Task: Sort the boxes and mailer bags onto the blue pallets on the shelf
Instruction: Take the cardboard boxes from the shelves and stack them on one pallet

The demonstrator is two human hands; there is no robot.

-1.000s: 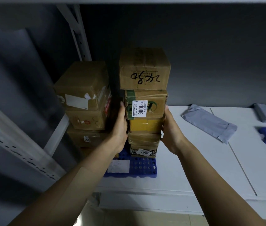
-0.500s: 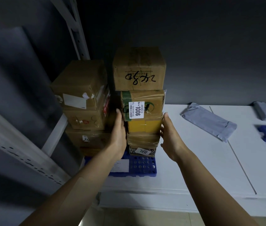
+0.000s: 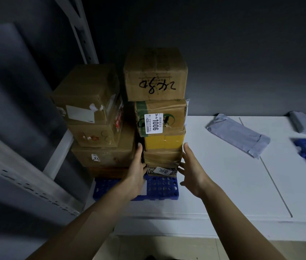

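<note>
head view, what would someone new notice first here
The tall stack of boxes on the blue pallet at the shelf's left end draws the eye first, with the left hand and right hand open on either side of its lower part. A shorter stack stands just left of it, and a grey mailer bag lies flat on the white shelf to the right.

Item: one person, only the arms in view. Left forearm [image 3: 92,218] and right forearm [image 3: 233,212]: bare to the wrist. Left hand [image 3: 137,173], right hand [image 3: 193,171]: likewise bare.
</note>
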